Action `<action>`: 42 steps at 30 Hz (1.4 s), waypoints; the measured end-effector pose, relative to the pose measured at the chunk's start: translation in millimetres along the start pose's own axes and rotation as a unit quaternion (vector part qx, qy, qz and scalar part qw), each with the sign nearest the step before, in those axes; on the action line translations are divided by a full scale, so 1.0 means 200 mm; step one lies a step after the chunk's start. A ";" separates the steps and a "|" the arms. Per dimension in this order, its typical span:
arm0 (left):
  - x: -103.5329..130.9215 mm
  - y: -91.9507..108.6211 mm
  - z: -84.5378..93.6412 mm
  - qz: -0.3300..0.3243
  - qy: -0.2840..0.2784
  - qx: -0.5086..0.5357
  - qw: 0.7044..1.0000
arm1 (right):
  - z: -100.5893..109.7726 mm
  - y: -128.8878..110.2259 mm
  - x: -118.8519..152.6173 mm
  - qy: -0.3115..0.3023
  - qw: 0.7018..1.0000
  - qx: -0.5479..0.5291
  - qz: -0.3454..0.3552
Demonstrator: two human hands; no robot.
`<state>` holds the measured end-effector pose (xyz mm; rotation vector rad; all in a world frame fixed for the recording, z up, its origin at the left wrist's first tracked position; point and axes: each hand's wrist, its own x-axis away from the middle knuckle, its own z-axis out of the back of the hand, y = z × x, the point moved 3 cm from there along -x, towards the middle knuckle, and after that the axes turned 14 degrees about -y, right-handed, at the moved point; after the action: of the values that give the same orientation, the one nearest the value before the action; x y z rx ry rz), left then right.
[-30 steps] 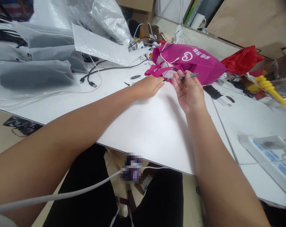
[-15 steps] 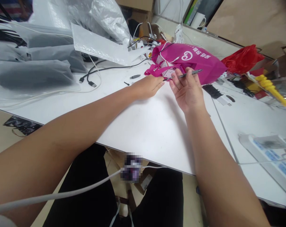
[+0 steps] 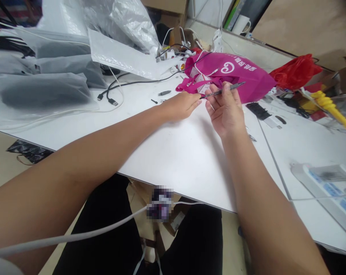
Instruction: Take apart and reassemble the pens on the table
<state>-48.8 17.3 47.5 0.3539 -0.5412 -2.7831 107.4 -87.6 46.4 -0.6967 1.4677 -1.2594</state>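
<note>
Over the white table [image 3: 173, 149], my right hand [image 3: 226, 110] holds a slim grey pen [image 3: 236, 86] between thumb and fingers, palm turned up. The pen's thin dark end points left and reaches the fingertips of my left hand [image 3: 181, 105], which seem to pinch it; their grip is partly hidden. My left hand is back up, its wrist low over the table. Just behind it lie a short grey pen part [image 3: 164, 93] and a small black pin-like piece [image 3: 154, 101]. A small metallic piece [image 3: 251, 137] shows beside my right wrist.
A magenta bag [image 3: 247, 78] lies behind my hands. Grey plastic-wrapped packages [image 3: 44, 91] and a black USB cable [image 3: 112, 101] are at left. To the right are a black item [image 3: 257, 110], a yellow tool [image 3: 330, 109] and a white power strip [image 3: 327, 187].
The pen has shifted slightly between my hands, and my right hand has edged left. The metallic piece beside my right wrist has come into view. My left hand barely moves.
</note>
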 end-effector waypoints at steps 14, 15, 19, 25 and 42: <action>0.00 0.04 0.01 -0.021 -0.001 0.015 1.000 | -0.03 -0.01 0.01 0.019 1.000 -0.007 -0.014; 0.01 0.04 0.01 -0.021 -0.001 0.014 1.000 | -0.03 -0.01 0.01 0.016 1.000 -0.005 -0.014; 0.01 0.04 0.00 -0.009 -0.004 0.010 1.000 | -0.04 0.00 0.01 0.001 1.000 -0.018 -0.013; -0.01 0.02 -0.03 -0.036 0.014 0.049 0.998 | -0.05 0.03 0.01 -0.005 0.994 -0.110 0.002; -0.03 0.01 -0.05 -0.066 0.033 0.113 0.991 | -0.03 0.08 -0.02 -0.002 0.996 -0.093 -0.003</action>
<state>-40.5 14.8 40.3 0.5475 -0.8480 -2.8275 107.0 -76.6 31.8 -0.8264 1.5950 -1.1346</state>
